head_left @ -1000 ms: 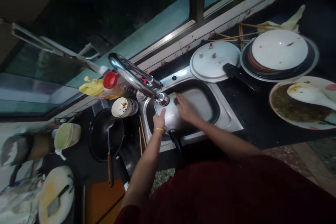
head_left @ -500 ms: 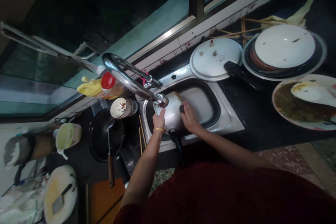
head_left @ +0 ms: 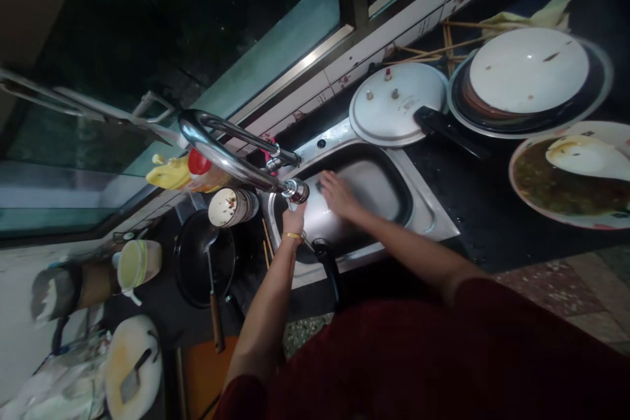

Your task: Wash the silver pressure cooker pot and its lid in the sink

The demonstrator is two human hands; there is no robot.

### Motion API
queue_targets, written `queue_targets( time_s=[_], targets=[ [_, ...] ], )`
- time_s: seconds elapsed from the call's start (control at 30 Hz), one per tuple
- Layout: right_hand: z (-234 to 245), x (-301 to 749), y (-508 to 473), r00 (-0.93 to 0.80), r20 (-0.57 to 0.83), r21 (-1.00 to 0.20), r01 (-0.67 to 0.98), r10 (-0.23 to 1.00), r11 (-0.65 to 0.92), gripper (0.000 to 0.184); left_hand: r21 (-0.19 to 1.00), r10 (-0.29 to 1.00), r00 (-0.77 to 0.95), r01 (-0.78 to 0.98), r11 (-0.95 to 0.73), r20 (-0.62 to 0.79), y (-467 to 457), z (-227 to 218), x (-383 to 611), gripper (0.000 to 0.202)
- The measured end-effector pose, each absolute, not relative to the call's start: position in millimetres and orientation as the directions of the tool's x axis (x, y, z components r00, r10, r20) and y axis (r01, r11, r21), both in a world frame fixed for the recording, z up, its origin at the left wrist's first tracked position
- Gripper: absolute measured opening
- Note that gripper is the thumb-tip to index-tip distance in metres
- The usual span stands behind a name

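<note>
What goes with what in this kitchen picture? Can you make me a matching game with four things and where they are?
Things:
1. pot
2. round lid
3. wooden-handled utensil
4. white spoon

Places:
A. with its head in the black wok
B. in the dish of brownish food
C. in the sink, held by the left hand
D. by the sink's far right corner

Right pairs: 1-C, 2-D, 3-A, 4-B

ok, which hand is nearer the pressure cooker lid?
Right. The right hand is at the pot, left of the pressure cooker lid; the left hand is farther left, by the faucet head.
</note>
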State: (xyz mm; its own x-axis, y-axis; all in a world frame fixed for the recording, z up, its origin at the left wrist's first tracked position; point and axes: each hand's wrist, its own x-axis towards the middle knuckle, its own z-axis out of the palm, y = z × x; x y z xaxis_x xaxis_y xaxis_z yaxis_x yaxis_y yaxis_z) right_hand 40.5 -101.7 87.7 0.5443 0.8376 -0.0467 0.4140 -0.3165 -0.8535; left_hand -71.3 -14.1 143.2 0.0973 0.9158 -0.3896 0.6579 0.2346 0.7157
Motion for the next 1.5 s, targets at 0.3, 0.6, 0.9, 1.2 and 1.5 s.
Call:
queue_targets(
  time_s=[0.3, 0.6, 0.9, 1.2, 1.5],
  targets=[
    [82.8, 42.5, -125.9, 0.550, -0.040, -0.903, 0.337, 0.834, -0.266, 0.048, 0.750, 0.822, 0.308, 0.629, 0.201, -0.479, -6.9, 140.7, -101.4, 0.042],
    [75.6, 103.2, -83.4, 0.338, -0.245, -0.870, 0.337, 0.909, -0.360, 0.045, 0.576, 0.862, 0.391, 0.803, -0.150, -0.322, 19.9, 148.9, -78.6, 0.026],
    [83.3, 19.7, -123.4, 0.378, 0.082, -0.859, 0.495, 0.922, -0.126, 0.045, 0.187, 0.961, 0.227, 0.962, -0.196, -0.160, 12.9, 145.5, -87.5, 0.039],
    [52.8, 19.7, -128.7, 0.594, -0.068, -0.924, 0.266, 0.801, -0.276, 0.047, 0.129, 0.969, 0.222, 0.970, -0.208, -0.105, 12.6, 141.6, -85.7, 0.044],
    [32.2, 32.2, -116.1, 0.717, -0.459, -0.859, -0.208, 0.524, -0.467, 0.057, 0.102, 0.980, 0.165, 0.983, -0.154, -0.113, 14.2, 148.6, -67.1, 0.046]
  ],
)
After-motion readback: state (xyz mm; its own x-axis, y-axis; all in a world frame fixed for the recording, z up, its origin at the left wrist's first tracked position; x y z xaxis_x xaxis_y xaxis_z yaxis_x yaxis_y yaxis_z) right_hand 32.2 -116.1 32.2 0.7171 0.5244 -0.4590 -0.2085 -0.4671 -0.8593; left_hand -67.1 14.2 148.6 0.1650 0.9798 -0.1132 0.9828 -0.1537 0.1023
